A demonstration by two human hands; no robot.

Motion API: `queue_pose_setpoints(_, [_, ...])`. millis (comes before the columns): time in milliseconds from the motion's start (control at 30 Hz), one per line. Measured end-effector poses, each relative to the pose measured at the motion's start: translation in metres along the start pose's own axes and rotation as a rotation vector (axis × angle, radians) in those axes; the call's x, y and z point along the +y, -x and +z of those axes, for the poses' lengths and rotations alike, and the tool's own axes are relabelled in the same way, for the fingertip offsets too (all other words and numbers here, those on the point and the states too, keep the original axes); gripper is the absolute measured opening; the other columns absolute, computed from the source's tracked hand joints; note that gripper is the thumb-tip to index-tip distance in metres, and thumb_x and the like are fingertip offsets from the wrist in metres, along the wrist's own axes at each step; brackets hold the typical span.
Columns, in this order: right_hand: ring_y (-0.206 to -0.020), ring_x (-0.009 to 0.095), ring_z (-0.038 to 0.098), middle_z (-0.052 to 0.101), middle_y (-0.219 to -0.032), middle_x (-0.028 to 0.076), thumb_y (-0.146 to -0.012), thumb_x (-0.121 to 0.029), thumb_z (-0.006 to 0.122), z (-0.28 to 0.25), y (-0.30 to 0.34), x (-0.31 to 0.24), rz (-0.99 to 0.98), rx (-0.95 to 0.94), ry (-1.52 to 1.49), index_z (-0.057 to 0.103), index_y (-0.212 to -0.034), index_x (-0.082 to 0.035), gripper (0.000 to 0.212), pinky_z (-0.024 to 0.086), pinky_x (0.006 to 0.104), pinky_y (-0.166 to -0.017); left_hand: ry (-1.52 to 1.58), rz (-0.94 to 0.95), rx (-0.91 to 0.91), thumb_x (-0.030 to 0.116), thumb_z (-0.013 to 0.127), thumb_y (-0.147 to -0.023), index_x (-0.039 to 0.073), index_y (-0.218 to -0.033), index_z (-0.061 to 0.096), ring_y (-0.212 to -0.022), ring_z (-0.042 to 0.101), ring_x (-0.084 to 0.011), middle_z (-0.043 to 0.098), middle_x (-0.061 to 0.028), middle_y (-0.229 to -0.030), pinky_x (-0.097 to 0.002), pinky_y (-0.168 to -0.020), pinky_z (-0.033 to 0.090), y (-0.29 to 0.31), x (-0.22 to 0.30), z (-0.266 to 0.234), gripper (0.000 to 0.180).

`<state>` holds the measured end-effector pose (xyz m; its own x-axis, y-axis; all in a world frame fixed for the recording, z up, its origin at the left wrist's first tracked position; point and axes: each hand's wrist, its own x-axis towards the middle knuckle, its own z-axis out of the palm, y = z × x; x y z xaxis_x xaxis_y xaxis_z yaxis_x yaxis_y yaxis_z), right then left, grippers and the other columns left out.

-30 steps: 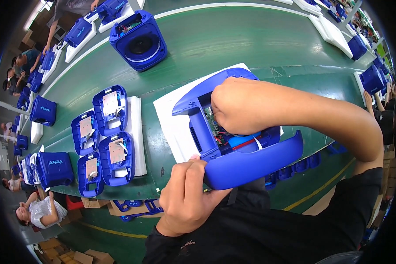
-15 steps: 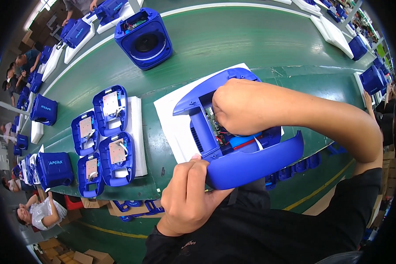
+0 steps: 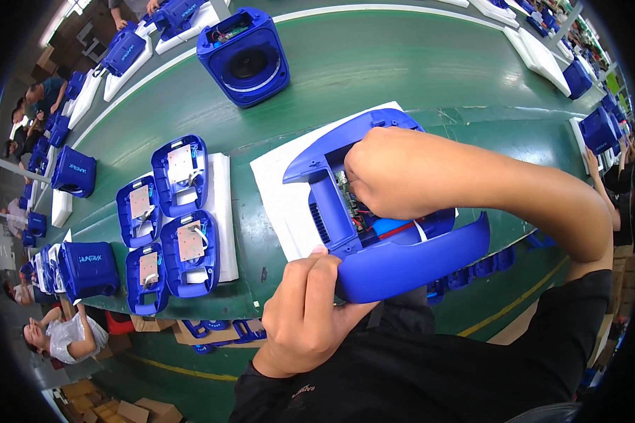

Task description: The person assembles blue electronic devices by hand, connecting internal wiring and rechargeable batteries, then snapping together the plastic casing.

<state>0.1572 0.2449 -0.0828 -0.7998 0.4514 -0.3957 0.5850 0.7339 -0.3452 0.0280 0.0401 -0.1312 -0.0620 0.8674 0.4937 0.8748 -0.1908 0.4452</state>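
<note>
A blue plastic speaker housing [image 3: 420, 264] lies open in front of me on a white foam sheet [image 3: 279, 190]. Inside it show a green circuit board [image 3: 347, 201], red wires and a blue part [image 3: 391, 225]. My left hand [image 3: 303, 307] grips the housing's near left corner, thumb along the edge and fingers curled. Reaching in from the right, my right hand [image 3: 388, 169] is closed in a fist over the opening. Its fingertips are down inside the housing, so whatever they hold is hidden.
Several blue panels [image 3: 189, 240] with metal plates and white cables lie on white foam [image 3: 224, 218] to the left. A blue speaker [image 3: 247, 67] stands on the green conveyor belt [image 3: 374, 60]. Another blue housing [image 3: 89, 268] stands far left. Other people work along the line.
The speaker on the belt has shifted right. The housing before me appears slightly further right in view. Both hands keep nearly the same pose.
</note>
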Motion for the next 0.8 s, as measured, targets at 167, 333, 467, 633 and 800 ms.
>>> queue_pose_setpoints(167, [-0.091, 0.048, 0.079, 0.078, -0.093, 0.034, -0.086, -0.008, 0.068, -0.004, 0.002, -0.003, -0.002, -0.025, 0.024, 0.081, -0.092, 0.009, 0.022, 0.065, 0.0523, -0.086, -0.002, 0.009, -0.007, 0.026, 0.102, -0.079, -0.005, -0.104, 0.071, -0.082, 0.079, -0.0303, 0.07, -0.0154, -0.091, -0.0347, -0.067, 0.066, 0.0, 0.0, 0.0, 0.05])
queue_pose_setpoints(333, [-0.087, 0.049, 0.076, 0.076, -0.087, 0.031, -0.096, -0.011, 0.059, 0.001, 0.0, 0.002, 0.028, -0.012, -0.049, 0.077, -0.085, 0.005, 0.026, 0.061, 0.0562, -0.084, -0.008, 0.01, -0.004, 0.028, 0.102, -0.079, -0.005, -0.104, 0.072, -0.08, 0.079, -0.0295, 0.07, -0.0154, -0.09, -0.0341, -0.067, 0.066, -0.001, 0.0, -0.001, 0.051])
queue_pose_setpoints(467, [-0.087, 0.049, 0.075, 0.076, -0.088, 0.031, -0.096, -0.01, 0.058, 0.0, 0.0, 0.003, 0.022, -0.032, -0.055, 0.078, -0.087, 0.004, 0.026, 0.061, 0.0559, -0.085, -0.016, 0.012, 0.003, 0.03, 0.102, -0.08, -0.004, -0.103, 0.072, -0.079, 0.079, -0.029, 0.071, -0.0155, -0.09, -0.034, -0.066, 0.066, -0.002, 0.0, 0.0, 0.051])
queue_pose_setpoints(633, [-0.091, 0.047, 0.076, 0.077, -0.093, 0.029, -0.097, -0.01, 0.058, 0.003, -0.005, 0.008, 0.049, -0.052, -0.094, 0.08, -0.092, 0.003, 0.026, 0.061, 0.0543, -0.086, -0.026, 0.016, 0.006, 0.031, 0.101, -0.08, -0.004, -0.101, 0.072, -0.077, 0.078, -0.0288, 0.071, -0.0157, -0.089, -0.0338, -0.065, 0.065, -0.003, -0.001, 0.0, 0.05])
queue_pose_setpoints(800, [-0.092, 0.047, 0.076, 0.077, -0.093, 0.029, -0.099, -0.012, 0.059, 0.004, -0.005, 0.01, 0.046, -0.058, -0.12, 0.08, -0.092, 0.003, 0.027, 0.061, 0.054, -0.087, -0.025, 0.015, -0.012, 0.031, 0.101, -0.081, -0.005, -0.102, 0.072, -0.077, 0.078, -0.0291, 0.071, -0.0157, -0.089, -0.0341, -0.065, 0.065, -0.001, -0.001, -0.002, 0.051])
